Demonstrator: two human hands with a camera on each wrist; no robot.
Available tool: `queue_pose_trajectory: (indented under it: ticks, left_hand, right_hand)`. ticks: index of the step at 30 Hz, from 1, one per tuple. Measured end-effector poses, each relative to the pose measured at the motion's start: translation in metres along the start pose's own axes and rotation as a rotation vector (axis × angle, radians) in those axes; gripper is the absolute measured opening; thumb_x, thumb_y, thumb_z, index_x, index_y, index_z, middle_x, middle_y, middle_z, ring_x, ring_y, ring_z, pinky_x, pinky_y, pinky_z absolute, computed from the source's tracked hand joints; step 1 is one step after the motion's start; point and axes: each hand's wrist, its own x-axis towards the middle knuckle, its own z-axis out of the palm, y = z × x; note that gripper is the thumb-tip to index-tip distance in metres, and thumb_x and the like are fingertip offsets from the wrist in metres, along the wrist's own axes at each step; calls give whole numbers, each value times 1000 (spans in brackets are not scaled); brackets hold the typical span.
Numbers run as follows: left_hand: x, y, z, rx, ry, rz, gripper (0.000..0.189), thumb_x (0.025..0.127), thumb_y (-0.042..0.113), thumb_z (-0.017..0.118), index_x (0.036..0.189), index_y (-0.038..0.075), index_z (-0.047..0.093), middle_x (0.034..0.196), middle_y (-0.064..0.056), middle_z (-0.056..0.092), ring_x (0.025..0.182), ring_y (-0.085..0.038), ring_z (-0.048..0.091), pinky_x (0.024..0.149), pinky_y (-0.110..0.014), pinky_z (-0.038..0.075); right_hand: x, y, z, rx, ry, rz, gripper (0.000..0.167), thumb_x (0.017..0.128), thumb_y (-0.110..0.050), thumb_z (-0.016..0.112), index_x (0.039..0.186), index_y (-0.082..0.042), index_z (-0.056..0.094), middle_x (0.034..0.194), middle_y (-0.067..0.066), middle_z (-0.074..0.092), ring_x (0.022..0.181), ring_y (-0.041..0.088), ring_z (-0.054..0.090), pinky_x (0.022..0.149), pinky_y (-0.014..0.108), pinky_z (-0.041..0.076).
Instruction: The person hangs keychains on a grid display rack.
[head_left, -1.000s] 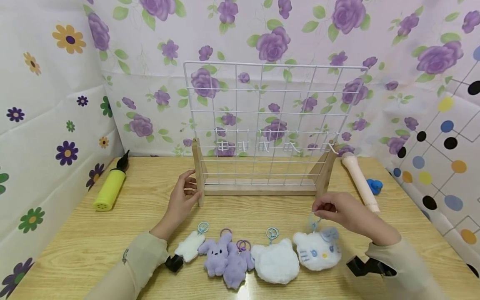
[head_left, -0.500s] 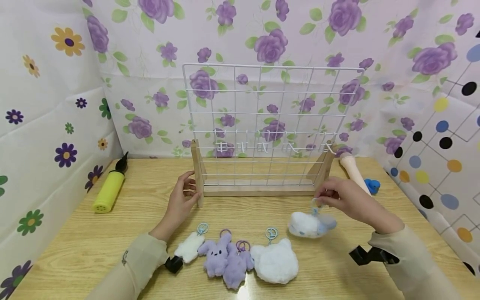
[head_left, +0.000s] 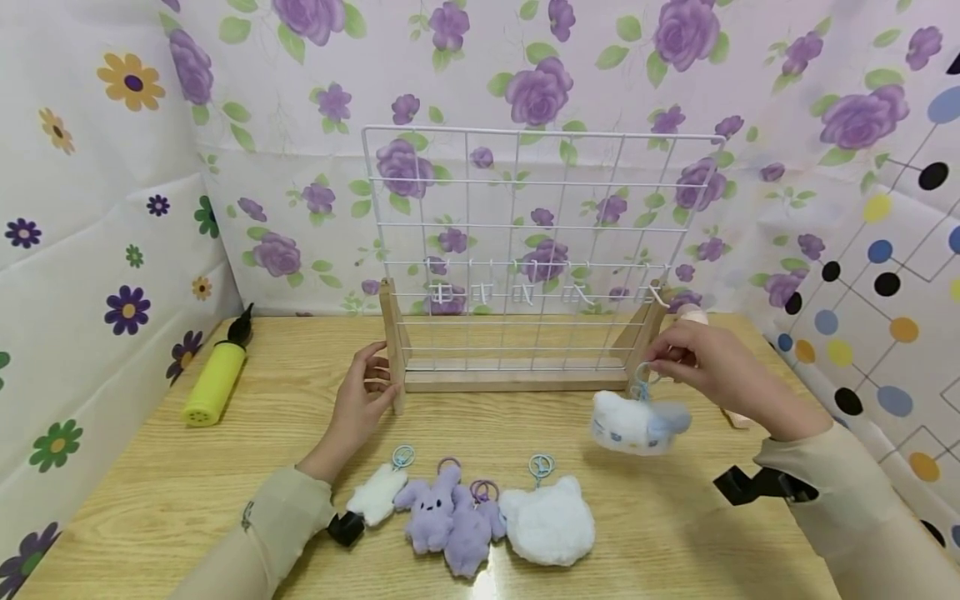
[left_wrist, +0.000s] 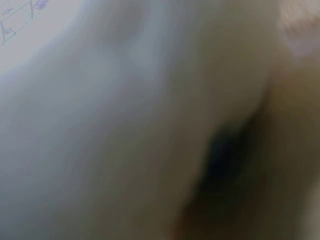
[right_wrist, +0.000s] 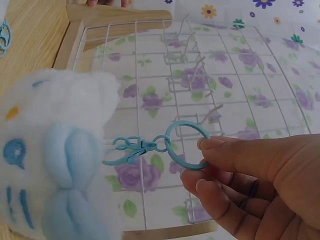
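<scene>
My right hand [head_left: 701, 358] pinches the light-blue key ring [right_wrist: 187, 145] of a white cat plush keychain [head_left: 632, 423] between thumb and fingers. The plush, with a blue bow [right_wrist: 70, 180], hangs above the table near the right end of the wire grid rack [head_left: 517, 225]. Several white hooks [head_left: 522, 293] stand on the grid. At the rack's left end, my left hand [head_left: 360, 400] grips the wooden post [head_left: 393, 342], thumb on the near side; its other fingertips are partly hidden. The left wrist view is mostly blurred.
On the near table lie a small white plush keychain [head_left: 377, 494], two purple plush keychains [head_left: 431, 517] and a larger white plush keychain [head_left: 549, 523]. A yellow hand pump [head_left: 215, 383] lies at left. A pale tube [head_left: 692, 313] is partly hidden behind the right hand.
My right hand has lifted the cat plush off the table by its ring and carried it up and away, toward the rack's right post. The left hand stays at the left post.
</scene>
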Motion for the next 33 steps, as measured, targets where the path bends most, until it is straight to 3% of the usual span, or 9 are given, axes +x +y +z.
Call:
queue_pose_trajectory:
  ticks: [8,22,28,33]
  left_hand:
    - [1,1,-2,-11,7,8,65,85,-8,65,142,6,35,116,-21,54,99,-30,56,81,-35,53]
    - [0,1,-1,-13,4,-5,65,85,-8,64,142,6,35,117,-20,54,98,-27,55,79,-22,51]
    - [0,2,0,-17,3,-9,64,86,-7,64,142,6,36,117,-20,54,98,-26,55,79,-22,51]
    - [0,2,1,-21,-1,-11,64,86,-7,64,142,6,35,117,-20,54,99,-27,55,79,-23,51]
  right_hand:
    - [7,3,-13,-41,59,12,7,88,-9,68,91,-15,69,82,-3,63,67,0,54,56,20,47]
    - [14,12,-24,-53,149,49,8,90,-5,64,96,-9,68,91,5,63,74,2,53,64,18,47]
    - [20,18,-24,-48,203,62,10,91,-5,64,99,-3,69,92,10,63,73,3,56,61,15,48]
    - [23,22,-25,-48,197,113,11,93,-7,61,99,-3,69,92,10,61,70,7,58,60,16,49]
